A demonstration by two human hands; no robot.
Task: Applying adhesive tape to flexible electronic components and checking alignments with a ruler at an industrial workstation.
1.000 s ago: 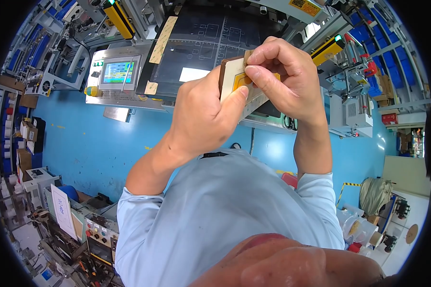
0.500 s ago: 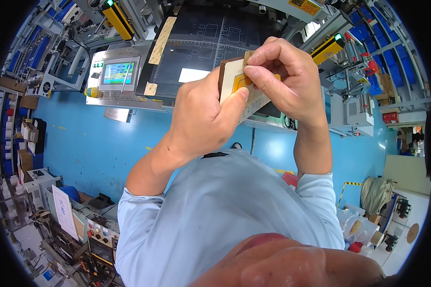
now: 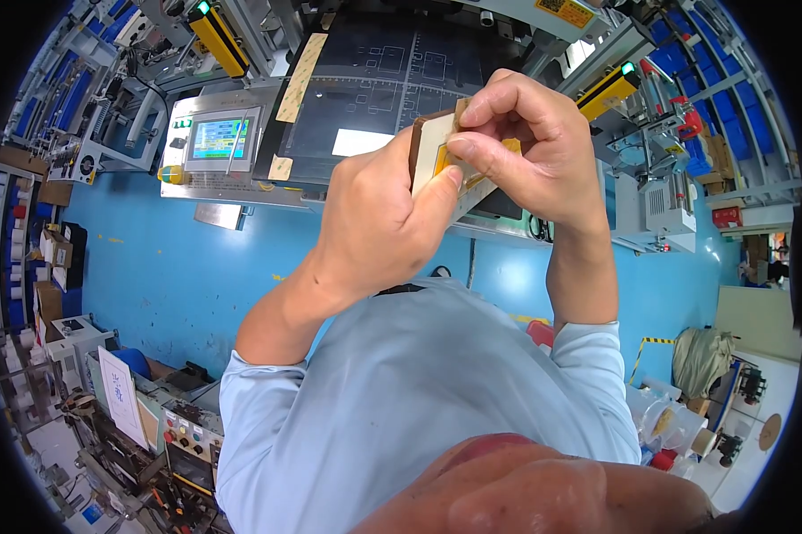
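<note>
My left hand is closed around a flat, cream-faced piece with a thick brown side edge and a yellow outlined patch on its face. The left thumb presses on that face near the yellow patch. At the far corner, my right hand has its thumb and index finger pinched on a thin tan edge piece. The other right fingers curl behind, and more yellow shows beneath them. Much of the piece is hidden by both hands, so its exact kind cannot be made out.
Beyond my hands lies a dark machine bed with printed grid lines and tan tape strips. A control panel with a lit screen stands left of it. Yellow sensor bars flank the bed. Behind at left is a machine with buttons.
The right thumb has shifted slightly left along the piece, and the piece has tilted a little, so less of its yellow patch shows. My left hand keeps its hold.
</note>
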